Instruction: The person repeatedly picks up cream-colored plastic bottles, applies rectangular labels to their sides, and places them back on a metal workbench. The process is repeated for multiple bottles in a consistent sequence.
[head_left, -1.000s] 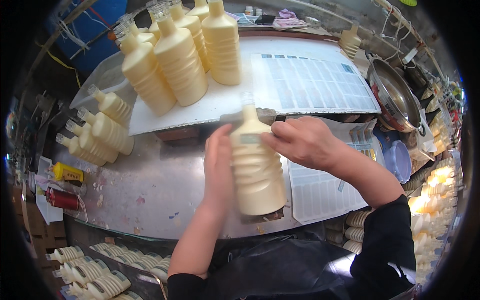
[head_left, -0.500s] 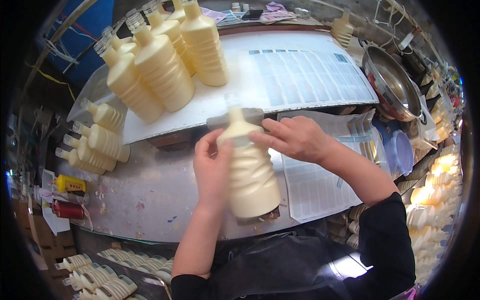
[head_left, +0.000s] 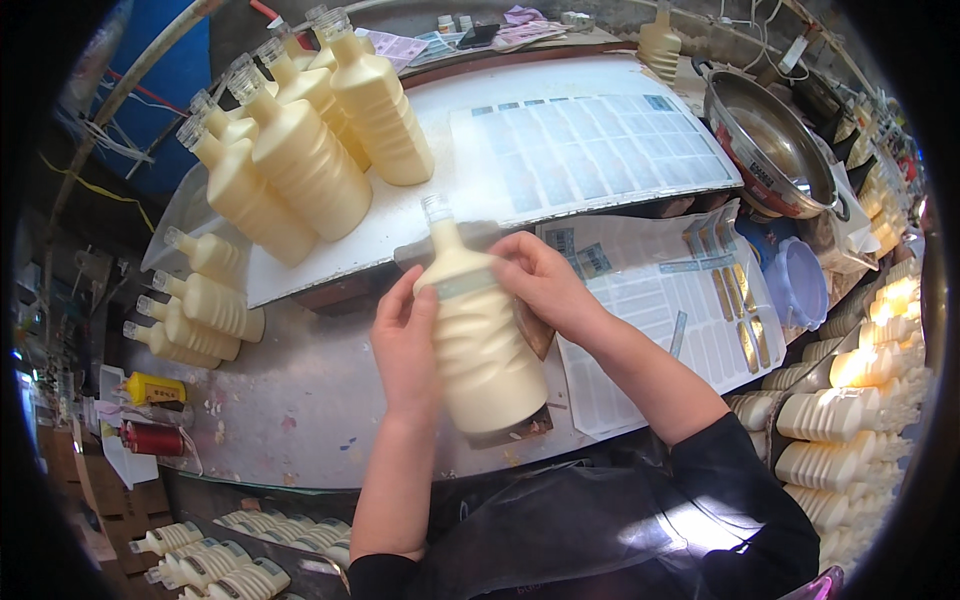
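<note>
A ribbed cream plastic bottle (head_left: 478, 335) with a clear cap stands tilted on the metal worktable (head_left: 270, 420). My left hand (head_left: 405, 345) wraps its left side. My right hand (head_left: 545, 285) presses a pale narrow label strip (head_left: 458, 285) around the bottle's shoulder. Behind the bottle, several filled cream bottles (head_left: 300, 165) stand upright on a white board (head_left: 470, 170) that also carries a sheet of labels (head_left: 590, 150).
More cream bottles lie on their sides at the left (head_left: 195, 310), along the right edge (head_left: 850, 420) and below the table (head_left: 230, 560). A label sheet (head_left: 670, 320) lies right of my hands. A steel pan (head_left: 775, 145) and a blue-lidded tub (head_left: 800, 285) sit at the right.
The bottle has turned in my hands and its neck now tilts left. My right hand has slid down to the shoulder, smoothing the strip.
</note>
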